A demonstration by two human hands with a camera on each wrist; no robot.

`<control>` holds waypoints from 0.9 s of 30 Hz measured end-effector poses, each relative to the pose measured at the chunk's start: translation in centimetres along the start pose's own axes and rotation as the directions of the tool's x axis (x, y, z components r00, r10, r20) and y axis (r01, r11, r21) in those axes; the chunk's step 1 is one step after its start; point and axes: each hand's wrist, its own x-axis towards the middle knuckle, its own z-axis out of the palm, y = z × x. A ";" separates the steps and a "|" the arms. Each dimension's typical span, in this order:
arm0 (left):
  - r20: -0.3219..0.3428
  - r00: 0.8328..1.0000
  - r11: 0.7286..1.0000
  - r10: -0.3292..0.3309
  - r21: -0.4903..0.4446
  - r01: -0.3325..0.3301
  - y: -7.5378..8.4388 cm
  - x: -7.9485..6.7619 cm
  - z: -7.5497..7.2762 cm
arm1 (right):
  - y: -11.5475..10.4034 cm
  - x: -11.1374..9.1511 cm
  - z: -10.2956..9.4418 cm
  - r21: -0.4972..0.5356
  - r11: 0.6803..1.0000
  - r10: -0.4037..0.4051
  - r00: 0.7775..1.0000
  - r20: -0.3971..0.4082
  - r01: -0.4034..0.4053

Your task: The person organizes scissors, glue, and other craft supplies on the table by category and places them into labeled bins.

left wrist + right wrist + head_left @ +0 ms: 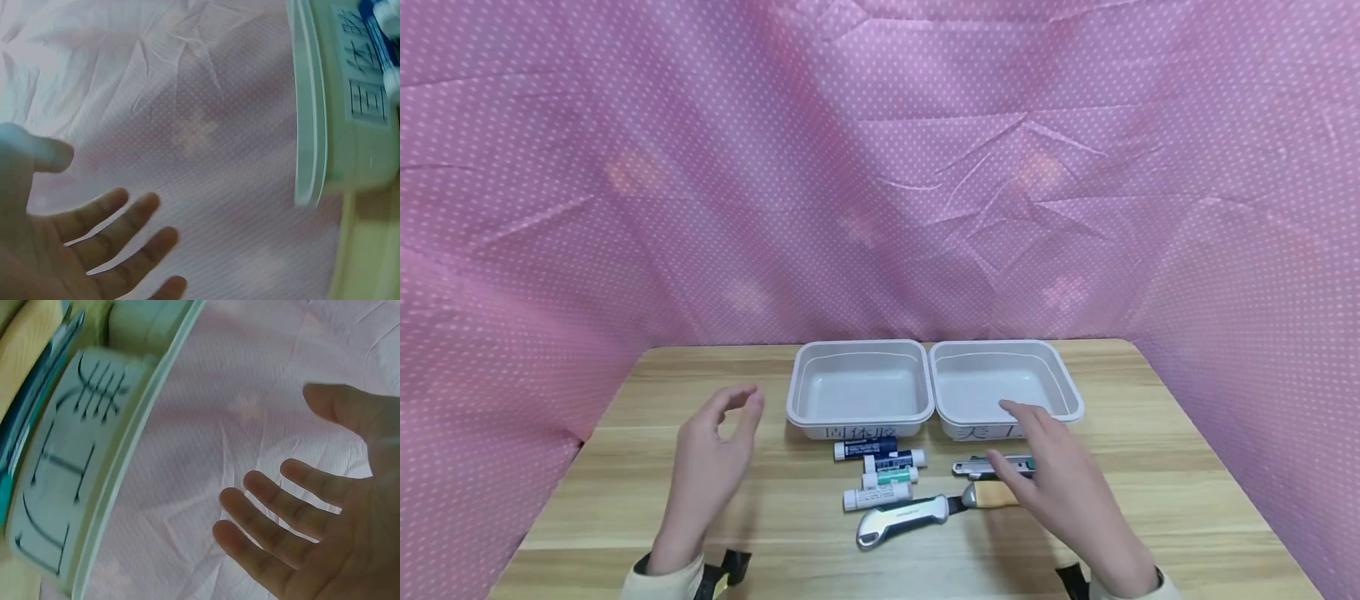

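Observation:
My left hand point(709, 467) hovers left of the white bins with nothing in it, its fingers bent loosely and apart from the thumb in the left wrist view. Over the right side of the table my right hand point(1063, 483) has its fingers spread, also holding nothing. It overlaps a utility knife point(996, 467) and the wooden handle point(991, 495) of another tool in the head view. Several glue sticks lie in the middle, among them a dark blue one point(867, 448), a green-banded one point(891, 477) and a white one point(877, 497). A silver-and-black cutter knife point(904, 520) lies in front of them.
Two white bins stand side by side at the back, a left bin point(861, 418) and a right bin point(955, 417), both with handwritten labels on their fronts. A pink dotted cloth point(880, 208) hangs behind and beside the wooden table point(775, 533).

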 end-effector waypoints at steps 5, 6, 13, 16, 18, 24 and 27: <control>-0.005 0.986 0.970 -0.164 -0.183 0.160 -0.5 1.8 1.0 | -1.0 0.7 1.0 0.032 0.999 -0.011 1.000 -0.004 0.011; -0.005 0.981 0.958 -0.194 -0.214 0.189 -0.7 2.1 1.3 | -1.2 0.9 1.2 0.039 0.999 -0.010 1.000 -0.003 0.010; -0.005 0.968 0.925 -0.251 -0.294 0.239 -2.6 4.1 3.3 | -2.6 1.9 2.9 0.095 0.995 -0.030 0.999 0.029 0.027; 0.028 0.964 0.923 -0.264 -0.282 0.261 -3.4 4.5 4.1 | -3.4 2.2 3.7 0.114 0.993 -0.033 0.998 0.060 0.026; 0.057 0.960 0.918 -0.276 -0.281 0.280 -3.8 4.8 4.6 | -4.0 2.5 4.3 0.134 0.991 -0.035 0.996 0.087 0.023; 0.134 0.945 0.904 -0.298 -0.277 0.324 -5.2 5.2 5.7 | -5.3 3.1 6.1 0.187 0.982 -0.070 0.984 0.163 0.039; 0.160 0.940 0.899 -0.300 -0.282 0.335 -5.8 5.4 6.1 | -5.6 3.3 7.1 0.192 0.979 -0.110 0.976 0.188 0.074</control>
